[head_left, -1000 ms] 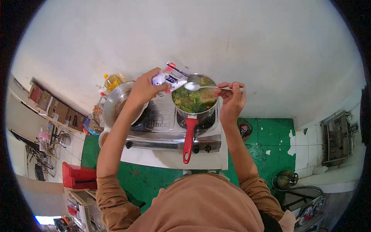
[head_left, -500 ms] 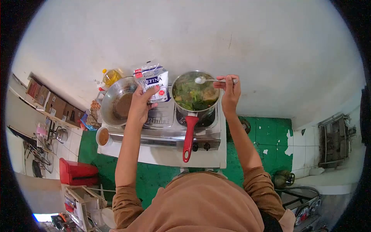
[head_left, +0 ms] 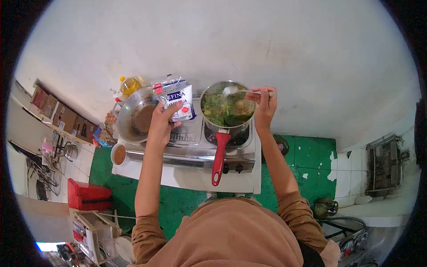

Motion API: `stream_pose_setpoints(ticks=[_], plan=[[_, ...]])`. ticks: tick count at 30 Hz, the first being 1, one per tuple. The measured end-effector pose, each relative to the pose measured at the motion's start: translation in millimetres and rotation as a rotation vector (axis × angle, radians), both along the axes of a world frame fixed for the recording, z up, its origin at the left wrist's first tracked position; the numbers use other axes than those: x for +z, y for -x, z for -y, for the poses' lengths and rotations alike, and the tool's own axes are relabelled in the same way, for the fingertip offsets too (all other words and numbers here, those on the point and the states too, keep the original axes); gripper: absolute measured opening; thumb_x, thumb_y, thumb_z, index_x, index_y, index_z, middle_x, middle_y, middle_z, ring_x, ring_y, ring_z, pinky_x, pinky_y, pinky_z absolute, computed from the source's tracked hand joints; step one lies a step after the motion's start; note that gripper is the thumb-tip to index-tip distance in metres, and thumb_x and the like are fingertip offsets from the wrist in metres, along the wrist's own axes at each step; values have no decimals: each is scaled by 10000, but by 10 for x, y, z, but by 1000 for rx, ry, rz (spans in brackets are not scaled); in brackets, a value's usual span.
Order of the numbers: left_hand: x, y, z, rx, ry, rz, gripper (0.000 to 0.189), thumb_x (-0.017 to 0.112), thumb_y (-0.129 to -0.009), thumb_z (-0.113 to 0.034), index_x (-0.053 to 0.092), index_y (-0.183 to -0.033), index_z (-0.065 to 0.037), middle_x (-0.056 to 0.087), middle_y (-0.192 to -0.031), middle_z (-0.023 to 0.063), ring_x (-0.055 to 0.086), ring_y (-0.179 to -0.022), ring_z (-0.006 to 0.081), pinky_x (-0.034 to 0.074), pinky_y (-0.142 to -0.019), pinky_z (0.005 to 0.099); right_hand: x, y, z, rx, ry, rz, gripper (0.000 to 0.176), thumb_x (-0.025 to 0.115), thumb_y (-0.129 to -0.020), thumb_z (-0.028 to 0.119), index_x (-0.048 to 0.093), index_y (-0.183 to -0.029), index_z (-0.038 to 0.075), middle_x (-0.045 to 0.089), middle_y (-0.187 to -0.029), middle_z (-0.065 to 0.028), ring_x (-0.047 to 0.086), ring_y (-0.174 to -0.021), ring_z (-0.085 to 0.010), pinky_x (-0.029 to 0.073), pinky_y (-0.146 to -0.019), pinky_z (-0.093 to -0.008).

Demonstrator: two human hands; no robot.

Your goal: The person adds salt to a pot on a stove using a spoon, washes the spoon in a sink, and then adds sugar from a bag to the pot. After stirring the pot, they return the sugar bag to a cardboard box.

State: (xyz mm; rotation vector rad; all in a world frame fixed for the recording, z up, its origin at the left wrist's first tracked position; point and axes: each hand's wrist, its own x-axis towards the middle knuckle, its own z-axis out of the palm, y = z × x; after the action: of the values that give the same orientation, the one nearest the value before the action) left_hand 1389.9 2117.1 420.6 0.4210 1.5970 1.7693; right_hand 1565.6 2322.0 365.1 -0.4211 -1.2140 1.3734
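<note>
Here our left hand (head_left: 162, 121) holds a white and blue packet (head_left: 175, 99) upright, its grip closed around the lower part with the fingertips pressed onto the printed face. The packet hangs above the stove (head_left: 191, 147), between the wok (head_left: 126, 123) and the pot (head_left: 233, 128). Our right hand (head_left: 263, 104) pinches the end of a spoon (head_left: 242, 92), its grip pressed together on the handle. The spoon lies nearly level over the far side of the pot, and its bowl carries a small white heap. The pot sits on the right burner, filled with green leaves and broth, and its red handle (head_left: 218, 155) points back toward us past the stove's front edge. The wok stands on the left burner with a brown residue inside. Behind the wok a bottle of yellow oil (head_left: 129, 84) stands against the wall. A small cup (head_left: 112, 158) of brown liquid rests on the white counter (head_left: 187, 180), just beside the stove's left corner. Below the counter we see a green floor (head_left: 307, 155).
</note>
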Motion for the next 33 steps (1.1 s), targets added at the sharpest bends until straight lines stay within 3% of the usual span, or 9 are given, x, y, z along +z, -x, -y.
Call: stream_pose_setpoints(ticks=[7,14,17,19,22,26,28,33], plan=[[-12,16,28,2,1,-7,288,692,-751,-228,558,-999,-169,625,-851,-63,587,-714,38,442,-519,187,50,-158,-260,-71,-147,165,269,414,-951,251,485,-948,-8,588,-901,-116,606,-744,-166,498,-710,-288],[-101,21,43,13,-17,26,287,691,-751,-224,556,-1000,-175,623,-849,-66,587,-716,41,440,-517,187,19,-303,118,7,-146,235,263,456,-940,238,522,-980,-13,594,-895,-95,608,-755,-163,493,-710,-294],[-114,11,27,-7,-24,40,280,690,-751,-223,558,-994,-182,620,-845,-69,581,-719,39,437,-514,189,-23,-155,219,89,-352,266,188,496,-918,182,553,-976,13,613,-905,-94,613,-794,-185,488,-727,-307],[-78,-19,7,23,10,49,279,690,-751,-220,560,-995,-185,618,-842,-69,575,-718,38,431,-508,187,17,-81,190,38,-575,488,125,521,-893,135,577,-951,38,624,-928,-102,610,-844,-205,479,-752,-315],[-80,6,-9,-3,31,32,298,697,-744,-242,562,-1003,-181,617,-853,-63,574,-729,41,439,-525,195,-6,-87,133,26,-605,534,118,534,-881,139,590,-929,47,624,-945,-112,605,-868,-216,470,-762,-312],[-72,-32,-38,-67,4,16,343,717,-727,-238,568,-1024,-156,618,-866,-42,576,-735,50,460,-573,219,-57,-109,54,19,-516,408,154,518,-897,154,581,-951,24,626,-932,-100,607,-853,-196,469,-753,-308],[-135,-14,-90,-87,65,-7,345,719,-723,-218,575,-1026,-136,621,-866,-30,575,-719,53,455,-566,217,-24,-130,105,98,-260,387,205,482,-925,159,556,-973,-26,601,-951,-85,583,-791,-138,464,-752,-273],[-61,54,-228,-183,167,-188,348,722,-711,-217,590,-1018,-119,624,-843,-20,569,-704,54,435,-544,211,158,-242,156,65,-37,130,202,447,-931,189,504,-905,-3,602,-904,-144,613,-737,-177,489,-698,-291]])
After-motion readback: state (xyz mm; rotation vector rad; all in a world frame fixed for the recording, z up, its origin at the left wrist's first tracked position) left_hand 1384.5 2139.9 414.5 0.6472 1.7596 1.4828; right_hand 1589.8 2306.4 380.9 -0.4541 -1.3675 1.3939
